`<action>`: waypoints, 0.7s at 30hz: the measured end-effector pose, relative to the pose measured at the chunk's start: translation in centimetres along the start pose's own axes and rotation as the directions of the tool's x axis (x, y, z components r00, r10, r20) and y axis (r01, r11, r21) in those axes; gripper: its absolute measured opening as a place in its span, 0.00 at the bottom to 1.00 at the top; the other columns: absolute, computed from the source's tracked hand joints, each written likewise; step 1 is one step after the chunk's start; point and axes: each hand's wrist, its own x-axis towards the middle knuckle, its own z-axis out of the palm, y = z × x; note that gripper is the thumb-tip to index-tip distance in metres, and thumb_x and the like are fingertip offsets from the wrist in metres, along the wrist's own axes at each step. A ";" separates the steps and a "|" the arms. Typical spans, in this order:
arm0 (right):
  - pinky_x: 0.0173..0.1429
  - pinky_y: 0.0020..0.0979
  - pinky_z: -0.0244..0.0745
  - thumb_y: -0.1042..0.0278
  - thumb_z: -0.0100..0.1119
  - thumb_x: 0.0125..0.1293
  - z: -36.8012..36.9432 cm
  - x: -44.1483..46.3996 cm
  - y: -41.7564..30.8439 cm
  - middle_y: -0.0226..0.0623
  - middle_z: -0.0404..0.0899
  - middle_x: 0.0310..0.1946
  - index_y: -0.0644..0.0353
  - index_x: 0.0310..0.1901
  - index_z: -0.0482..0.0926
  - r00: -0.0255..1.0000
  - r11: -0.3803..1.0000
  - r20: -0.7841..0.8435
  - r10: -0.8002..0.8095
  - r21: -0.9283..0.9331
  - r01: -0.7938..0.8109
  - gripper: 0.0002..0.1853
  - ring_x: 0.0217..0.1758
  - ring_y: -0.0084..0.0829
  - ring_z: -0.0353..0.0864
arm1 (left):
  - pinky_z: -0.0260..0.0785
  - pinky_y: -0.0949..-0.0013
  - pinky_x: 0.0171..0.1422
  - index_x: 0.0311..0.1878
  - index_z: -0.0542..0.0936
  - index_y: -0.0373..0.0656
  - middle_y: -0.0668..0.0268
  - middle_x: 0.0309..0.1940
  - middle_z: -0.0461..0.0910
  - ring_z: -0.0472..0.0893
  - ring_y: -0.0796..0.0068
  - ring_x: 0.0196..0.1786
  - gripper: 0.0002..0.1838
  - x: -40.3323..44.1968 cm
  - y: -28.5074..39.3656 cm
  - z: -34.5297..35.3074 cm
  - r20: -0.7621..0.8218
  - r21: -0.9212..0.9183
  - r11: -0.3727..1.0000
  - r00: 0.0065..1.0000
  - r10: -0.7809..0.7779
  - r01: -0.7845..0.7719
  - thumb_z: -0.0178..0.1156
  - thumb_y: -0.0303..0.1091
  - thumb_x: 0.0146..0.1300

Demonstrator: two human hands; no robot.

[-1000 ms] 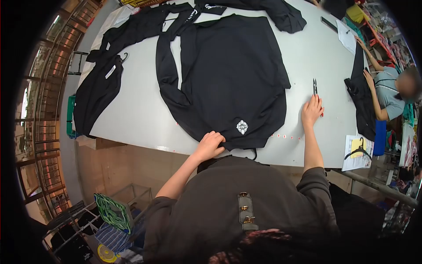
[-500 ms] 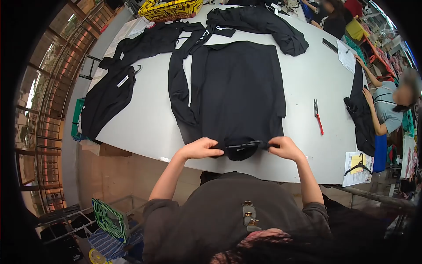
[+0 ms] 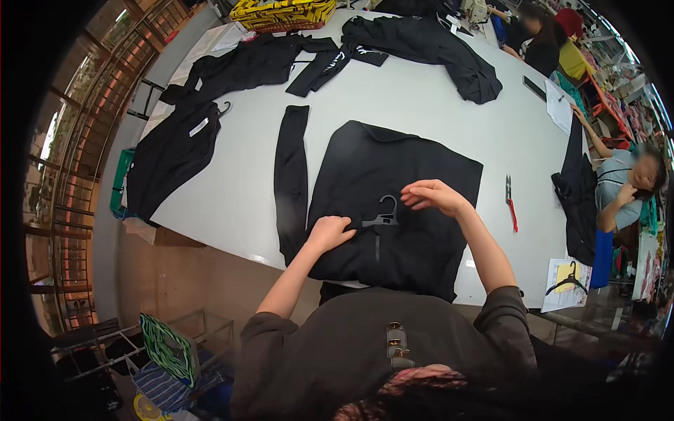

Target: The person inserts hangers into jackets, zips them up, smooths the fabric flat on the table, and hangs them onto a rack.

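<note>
A black long-sleeved top (image 3: 414, 161) lies on the table in front of me, its body spread out and one sleeve (image 3: 291, 161) stretched away on the left. A dark hanger (image 3: 382, 219) sits at its neck with the hook showing; the hanger's arms are hidden in the cloth. Below the hook runs a short dark strip that looks like a zip. My left hand (image 3: 331, 234) is closed on the cloth just left of the hanger. My right hand (image 3: 434, 196) hovers over the top, right of the hook, fingers stretched out and holding nothing.
Red-handled snips (image 3: 511, 203) lie to the right. Other black garments (image 3: 175, 158) are on the left and far side, near a yellow-black basket (image 3: 281, 14). At right are a co-worker (image 3: 621, 182), a black garment (image 3: 578, 203), papers (image 3: 558, 105) and a loose hanger (image 3: 567, 279).
The top has been pulled towards me, its far edge now nearer, and the hanger hook has come into view. My right hand has let go of the cloth and lifted up and inward.
</note>
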 end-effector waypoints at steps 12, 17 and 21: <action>0.63 0.39 0.75 0.57 0.61 0.70 -14.6 24.2 -5.7 0.42 0.79 0.60 0.64 0.68 0.72 0.642 0.915 -0.652 -0.403 -0.291 0.279 0.29 0.66 0.36 0.76 | 0.73 0.63 0.32 0.27 0.72 0.46 0.66 0.22 0.74 0.81 0.65 0.27 0.18 -0.9 -0.1 2.8 -0.305 0.173 0.985 0.949 0.079 -0.026 0.75 0.41 0.47; 0.60 0.37 0.79 0.58 0.59 0.72 -13.9 18.3 -5.7 0.41 0.81 0.56 0.64 0.61 0.77 0.776 0.947 -0.602 -0.188 0.099 0.307 0.23 0.57 0.37 0.83 | 0.72 0.63 0.31 0.27 0.72 0.46 0.66 0.21 0.74 0.80 0.65 0.27 0.18 -0.4 0.3 2.4 -0.292 0.175 0.985 0.955 0.053 -0.001 0.74 0.41 0.46; 0.56 0.34 0.81 0.56 0.58 0.74 -11.3 10.4 0.6 0.39 0.83 0.51 0.62 0.58 0.79 0.881 0.944 -0.468 -0.074 0.251 0.213 0.20 0.52 0.32 0.84 | 0.72 0.61 0.32 0.27 0.73 0.46 0.65 0.22 0.75 0.80 0.63 0.27 0.18 -0.4 0.0 2.6 -0.282 0.168 0.986 0.958 0.048 0.000 0.73 0.42 0.47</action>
